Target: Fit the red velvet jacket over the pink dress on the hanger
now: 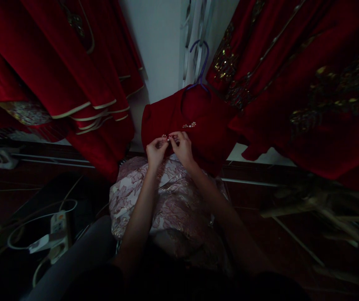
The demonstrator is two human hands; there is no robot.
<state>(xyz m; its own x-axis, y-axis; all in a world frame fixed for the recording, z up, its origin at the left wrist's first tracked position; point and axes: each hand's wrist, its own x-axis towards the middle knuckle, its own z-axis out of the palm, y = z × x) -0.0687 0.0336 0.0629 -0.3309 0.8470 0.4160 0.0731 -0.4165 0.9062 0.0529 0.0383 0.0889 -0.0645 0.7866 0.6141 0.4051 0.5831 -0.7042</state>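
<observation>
**A:** Head view: both hands are up at the red garment (198,121) on the purple hanger (202,62). The left hand (156,151) and right hand (182,147) each pinch the lower beaded clasp (166,136) at the garment's front.

**B:** So how far along? Upper clasp (189,124) looks closed to me, lower one is half-hidden by fingertips, can't tell. Pink floral fabric (167,200) lies just below.

Dim, underexposed scene; dark corners, fisheye bending at edges, soft shadowed foreground.
</observation>
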